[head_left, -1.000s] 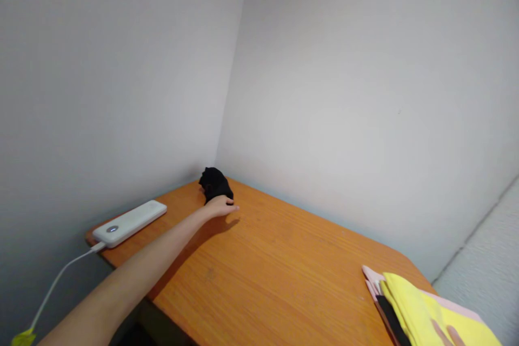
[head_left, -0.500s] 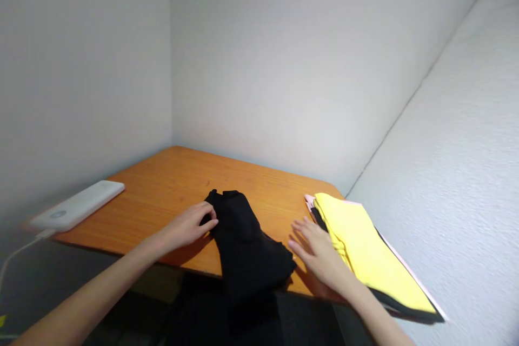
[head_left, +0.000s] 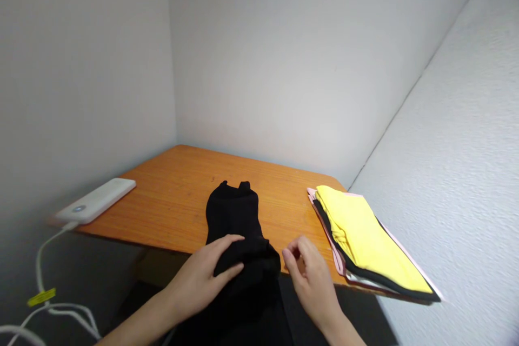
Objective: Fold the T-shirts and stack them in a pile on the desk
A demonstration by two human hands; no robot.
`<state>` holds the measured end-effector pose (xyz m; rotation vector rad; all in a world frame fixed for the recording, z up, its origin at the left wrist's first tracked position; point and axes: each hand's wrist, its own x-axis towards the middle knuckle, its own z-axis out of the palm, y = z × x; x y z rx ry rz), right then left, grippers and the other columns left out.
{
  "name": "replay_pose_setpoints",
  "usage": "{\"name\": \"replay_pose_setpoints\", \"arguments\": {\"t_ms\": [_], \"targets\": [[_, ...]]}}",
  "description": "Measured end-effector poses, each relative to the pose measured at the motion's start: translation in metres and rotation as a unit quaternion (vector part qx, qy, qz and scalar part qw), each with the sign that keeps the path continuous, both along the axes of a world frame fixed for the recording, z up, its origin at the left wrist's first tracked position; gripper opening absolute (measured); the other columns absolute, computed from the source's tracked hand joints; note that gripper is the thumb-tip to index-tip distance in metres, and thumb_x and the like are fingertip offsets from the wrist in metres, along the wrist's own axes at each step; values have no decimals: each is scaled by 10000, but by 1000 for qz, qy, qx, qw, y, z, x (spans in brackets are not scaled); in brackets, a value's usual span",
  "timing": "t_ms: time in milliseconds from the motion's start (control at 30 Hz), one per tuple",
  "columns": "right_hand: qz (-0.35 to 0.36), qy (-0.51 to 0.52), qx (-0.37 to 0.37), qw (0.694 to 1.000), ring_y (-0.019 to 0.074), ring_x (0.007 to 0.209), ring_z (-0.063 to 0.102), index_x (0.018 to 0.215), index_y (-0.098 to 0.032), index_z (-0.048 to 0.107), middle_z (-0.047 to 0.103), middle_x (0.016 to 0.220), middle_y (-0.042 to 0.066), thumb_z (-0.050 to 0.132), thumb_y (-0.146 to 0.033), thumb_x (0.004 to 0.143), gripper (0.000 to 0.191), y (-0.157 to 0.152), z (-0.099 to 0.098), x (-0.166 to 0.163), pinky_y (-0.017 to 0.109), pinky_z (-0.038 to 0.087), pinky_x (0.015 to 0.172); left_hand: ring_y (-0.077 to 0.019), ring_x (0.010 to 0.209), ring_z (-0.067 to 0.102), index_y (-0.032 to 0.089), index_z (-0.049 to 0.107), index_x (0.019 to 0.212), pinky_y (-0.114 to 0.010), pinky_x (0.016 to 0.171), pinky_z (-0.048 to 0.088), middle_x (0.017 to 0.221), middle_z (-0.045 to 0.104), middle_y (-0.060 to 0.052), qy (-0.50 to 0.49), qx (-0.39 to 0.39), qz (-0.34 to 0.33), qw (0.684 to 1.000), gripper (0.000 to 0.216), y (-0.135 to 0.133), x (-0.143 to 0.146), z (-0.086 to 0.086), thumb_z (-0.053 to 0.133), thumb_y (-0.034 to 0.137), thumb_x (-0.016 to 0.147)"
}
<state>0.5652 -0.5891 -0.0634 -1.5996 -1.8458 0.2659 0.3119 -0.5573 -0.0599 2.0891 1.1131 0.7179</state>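
A black garment (head_left: 233,213) lies lengthwise over the front edge of the wooden table, with two strap-like tabs at its far end. Its near part is bunched and hard to tell from the dark area below. My left hand (head_left: 205,275) rests on the left side of this bunched part, thumb and fingers apart. Just right of the garment's edge is my right hand (head_left: 310,273), its fingers curled in toward the thumb. A narrow gap shows between it and the cloth, and nothing is visible in it.
A stack of folded clothes, a yellow garment (head_left: 365,238) on top of black and pink ones, sits at the table's right edge. On the left, a white power bank (head_left: 97,200) with a white cable (head_left: 39,265) lies on the wooden table (head_left: 170,194). Walls enclose the table's back.
The black garment now lies straighter, its far end turned upright in view. My left hand moved right and nearer, onto the cloth. My right hand came nearer and its fingers curled in.
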Motion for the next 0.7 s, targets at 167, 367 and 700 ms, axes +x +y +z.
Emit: {"name": "replay_pose_setpoints", "arguments": {"t_ms": [167, 367, 700], "targets": [[59, 75, -65, 993, 233, 912, 620, 1057, -205, 566, 653, 984, 68, 566, -525, 872, 369, -29, 2, -28, 331, 486, 785, -226, 1261, 519, 283, 437, 1334, -394, 1100, 383, 1371, 556, -57, -188, -109, 49, 975, 435, -28, 32, 2, 482, 469, 944], [39, 161, -53, 985, 221, 1097, 599, 1207, -214, 477, 628, 1157, 71, 577, -286, 838, 389, -32, 6, -19, 334, 480, 948, -302, 1307, 472, 232, 527, 1245, -445, 1069, 418, 1375, 552, -98, -208, -148, 106, 961, 465, -42, 19, -15, 554, 509, 873], [-19, -67, 206, 976, 296, 1120, 571, 1044, -270, 650, 632, 1162, 68, 518, -239, 803, 277, -53, 60, 67, 497, 447, 943, -237, 1109, 586, 283, 536, 1212, -412, 999, 450, 1161, 625, -30, -5, 378, 252, 891, 387, -17, -76, 56, 445, 162, 855]]}}
